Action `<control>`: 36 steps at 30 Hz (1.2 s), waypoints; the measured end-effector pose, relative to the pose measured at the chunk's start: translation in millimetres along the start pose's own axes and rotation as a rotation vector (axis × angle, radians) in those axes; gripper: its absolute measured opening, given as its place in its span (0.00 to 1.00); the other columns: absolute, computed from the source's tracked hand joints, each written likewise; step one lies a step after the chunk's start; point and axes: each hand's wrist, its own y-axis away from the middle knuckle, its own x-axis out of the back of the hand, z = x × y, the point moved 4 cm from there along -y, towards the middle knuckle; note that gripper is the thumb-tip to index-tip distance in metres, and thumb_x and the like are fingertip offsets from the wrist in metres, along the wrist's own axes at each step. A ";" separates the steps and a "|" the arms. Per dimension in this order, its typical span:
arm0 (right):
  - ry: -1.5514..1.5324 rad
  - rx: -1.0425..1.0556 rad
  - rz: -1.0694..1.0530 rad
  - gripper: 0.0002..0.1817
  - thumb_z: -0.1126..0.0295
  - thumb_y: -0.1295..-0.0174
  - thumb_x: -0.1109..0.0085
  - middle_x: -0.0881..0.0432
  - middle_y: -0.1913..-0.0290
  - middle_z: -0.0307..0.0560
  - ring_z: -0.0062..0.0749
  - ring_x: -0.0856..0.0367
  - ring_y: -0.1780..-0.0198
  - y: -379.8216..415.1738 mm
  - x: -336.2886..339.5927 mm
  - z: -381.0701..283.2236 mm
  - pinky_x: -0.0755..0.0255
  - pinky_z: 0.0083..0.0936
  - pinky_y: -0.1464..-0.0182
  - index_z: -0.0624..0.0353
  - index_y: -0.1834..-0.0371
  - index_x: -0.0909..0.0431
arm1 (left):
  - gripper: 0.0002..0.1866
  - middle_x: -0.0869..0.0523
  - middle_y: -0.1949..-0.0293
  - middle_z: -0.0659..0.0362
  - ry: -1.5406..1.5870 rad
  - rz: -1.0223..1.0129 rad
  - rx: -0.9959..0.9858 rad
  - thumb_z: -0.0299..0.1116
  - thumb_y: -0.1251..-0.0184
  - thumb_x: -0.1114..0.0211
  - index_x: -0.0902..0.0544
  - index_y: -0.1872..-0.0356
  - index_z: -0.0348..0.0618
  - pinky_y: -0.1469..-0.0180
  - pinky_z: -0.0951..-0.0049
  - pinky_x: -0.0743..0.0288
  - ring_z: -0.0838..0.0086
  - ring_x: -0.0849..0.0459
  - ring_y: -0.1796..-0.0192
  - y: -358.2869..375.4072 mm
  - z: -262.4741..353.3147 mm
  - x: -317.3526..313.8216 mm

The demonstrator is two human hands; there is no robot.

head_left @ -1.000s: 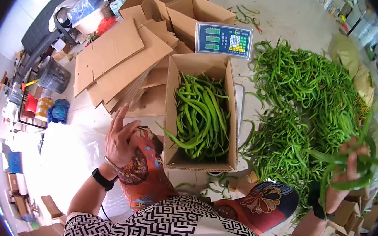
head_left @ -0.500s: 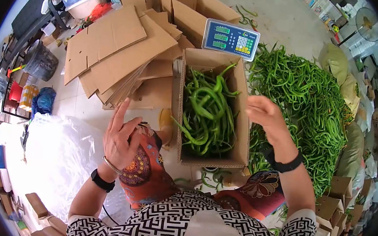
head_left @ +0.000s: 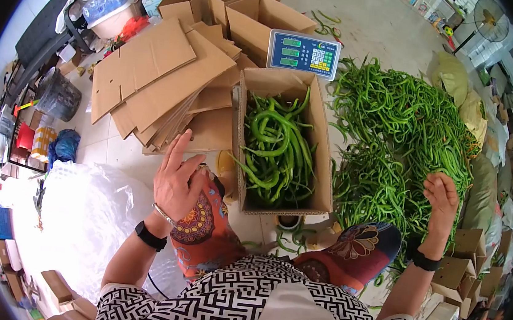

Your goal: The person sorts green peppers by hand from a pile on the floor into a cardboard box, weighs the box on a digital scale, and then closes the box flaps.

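A cardboard box (head_left: 324, 185) stands open between my knees, partly filled with long green chili peppers (head_left: 279, 144). My left hand (head_left: 177, 180) hovers over my left knee, left of the box, its fingers stretched out and nothing in it. Over on the right, my right hand (head_left: 441, 199) is above the edge of a large pile of green chili peppers (head_left: 396, 124). Its fingers are loosely curled, with no pepper visible in them. Behind the box, a digital scale display (head_left: 304, 54) shows lit green readouts; its digits are too small to read.
Flattened cardboard sheets (head_left: 159, 83) are stacked left of the box, with empty open boxes (head_left: 263, 22) behind. Clear plastic wrap (head_left: 96, 225) lies at lower left. Sacks (head_left: 483, 194) and more cartons (head_left: 459, 266) line the right side. A fan (head_left: 491, 20) stands at the far right.
My right hand has swung right, away from the box's edge to over the pepper pile, its fingers curling somewhat. My left hand has shifted slightly right. The view has moved a little.
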 end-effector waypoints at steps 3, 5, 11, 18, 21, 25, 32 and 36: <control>0.080 -0.007 0.042 0.15 0.65 0.39 0.40 0.18 0.58 0.42 0.22 0.21 0.60 6.1 45.6 26.6 0.28 0.19 0.58 0.60 0.52 0.23 | 0.14 0.34 0.35 0.47 -0.003 -0.022 -0.003 0.26 0.44 0.41 0.18 0.56 0.37 0.35 0.59 0.39 0.51 0.35 0.33 0.7 3.9 -2.2; 0.117 -0.080 0.061 0.16 0.64 0.39 0.39 0.19 0.59 0.41 0.22 0.21 0.61 11.6 69.6 58.4 0.28 0.19 0.59 0.60 0.51 0.23 | 0.14 0.33 0.35 0.47 -0.021 -0.042 -0.024 0.27 0.44 0.41 0.18 0.55 0.37 0.34 0.59 0.39 0.51 0.35 0.33 0.8 7.1 -6.5; 0.450 -0.138 0.097 0.13 0.67 0.44 0.38 0.18 0.67 0.42 0.22 0.22 0.64 58.3 132.5 194.4 0.29 0.21 0.63 0.62 0.59 0.21 | 0.12 0.28 0.38 0.46 -0.131 -0.050 -0.140 0.26 0.43 0.40 0.17 0.57 0.38 0.41 0.64 0.31 0.57 0.28 0.38 -1.0 16.8 -19.4; 0.663 -0.399 0.282 0.23 0.68 0.52 0.32 0.18 0.57 0.52 0.43 0.19 0.55 108.2 179.8 301.9 0.27 0.33 0.50 0.60 0.51 0.24 | 0.14 0.30 0.36 0.50 -0.016 -0.109 0.014 0.22 0.42 0.44 0.18 0.56 0.35 0.57 0.73 0.23 0.64 0.19 0.51 -7.3 21.1 -35.3; 0.962 -0.062 0.293 0.30 0.68 0.54 0.31 0.21 0.49 0.53 0.48 0.24 0.47 89.7 166.1 302.8 0.30 0.36 0.45 0.56 0.44 0.28 | 0.13 0.31 0.35 0.52 0.085 -0.087 0.008 0.21 0.41 0.46 0.19 0.56 0.31 0.62 0.76 0.23 0.69 0.18 0.55 -15.3 18.5 -43.9; 1.259 -0.183 0.051 0.52 0.64 0.59 0.27 0.46 0.29 0.51 0.53 0.49 0.29 34.9 127.6 287.9 0.45 0.52 0.34 0.44 0.29 0.49 | 0.13 0.30 0.36 0.51 0.021 -0.092 0.048 0.23 0.39 0.46 0.20 0.54 0.33 0.66 0.79 0.29 0.74 0.20 0.63 -30.0 38.2 -48.9; 1.421 -0.020 -0.268 0.62 0.64 0.58 0.26 0.63 0.25 0.53 0.53 0.60 0.25 -26.7 87.6 355.8 0.55 0.49 0.29 0.35 0.25 0.66 | 0.16 0.31 0.35 0.53 -0.044 -0.123 0.083 0.21 0.41 0.51 0.22 0.54 0.26 0.67 0.77 0.27 0.73 0.19 0.63 -48.2 44.0 -68.5; 1.384 0.022 -0.313 0.66 0.63 0.63 0.23 0.52 0.28 0.54 0.54 0.47 0.30 -83.1 93.1 383.6 0.50 0.48 0.30 0.31 0.26 0.68 | 0.15 0.31 0.35 0.51 -0.171 -0.148 -0.038 0.22 0.42 0.49 0.21 0.55 0.29 0.71 0.77 0.32 0.76 0.24 0.69 -55.9 48.9 -75.2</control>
